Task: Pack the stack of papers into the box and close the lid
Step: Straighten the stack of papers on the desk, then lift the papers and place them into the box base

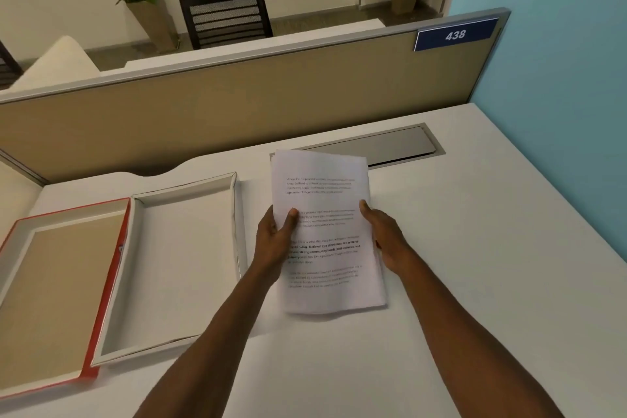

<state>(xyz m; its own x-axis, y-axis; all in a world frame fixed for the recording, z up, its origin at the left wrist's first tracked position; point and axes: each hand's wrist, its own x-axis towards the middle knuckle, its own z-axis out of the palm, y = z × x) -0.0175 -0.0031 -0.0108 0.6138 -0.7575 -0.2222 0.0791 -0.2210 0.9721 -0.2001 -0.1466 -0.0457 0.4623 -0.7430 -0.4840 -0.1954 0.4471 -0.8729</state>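
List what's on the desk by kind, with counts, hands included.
Paper stack: 1, held off the desk at both side edges
Box tray, white, empty: 1
Box lid, red-edged, lying inside-up left of the tray: 1
Hands: 2, left hand and right hand, both on the stack
Total: 5

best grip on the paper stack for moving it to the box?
The two long edges near mid-length, one hand per side, as the left hand and right hand do now. The papers are thin and floppy, so a two-sided grip keeps the stack together.
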